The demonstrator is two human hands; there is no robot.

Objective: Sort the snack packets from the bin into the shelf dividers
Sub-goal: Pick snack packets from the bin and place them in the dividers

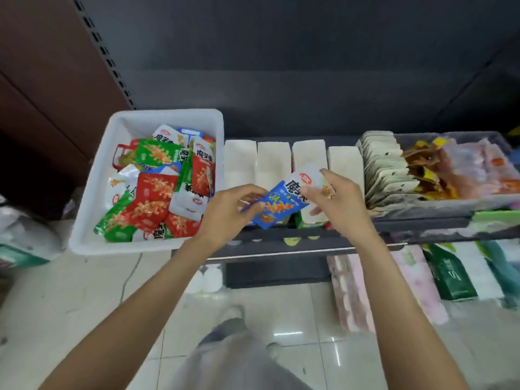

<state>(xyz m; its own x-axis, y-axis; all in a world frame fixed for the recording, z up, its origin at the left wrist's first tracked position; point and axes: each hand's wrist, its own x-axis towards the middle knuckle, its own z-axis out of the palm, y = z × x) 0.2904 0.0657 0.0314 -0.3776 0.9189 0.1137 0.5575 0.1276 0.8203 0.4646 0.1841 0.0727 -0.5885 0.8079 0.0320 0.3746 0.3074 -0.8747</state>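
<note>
Your two forearms reach up from the bottom edge toward the dark shelf (pixel 281 243), above pale floor tiles (pixel 84 305). Your left hand (pixel 225 212) curls its fingers round the lower left end of a blue snack packet (pixel 281 206), and your right hand (pixel 342 201) pinches that packet's white upper end between thumb and fingers. You hold the packet tilted, just in front of the row of white shelf dividers (pixel 273 161), over the gap between the second and third of them; it seems to be clear of the dividers, though your hands hide its edges.

To your left sits the white bin (pixel 92 192), touching the leftmost divider and heaped with red, green and white snack packets (pixel 157 190) lying at all angles. To the right of the dividers, a grey tray (pixel 450 204) carries a row of pale upright pouches (pixel 385 170) and a blurred pile of orange and yellow packets (pixel 455 175). Below the shelf, pink and green packs (pixel 422 277) lie on a lower level.
</note>
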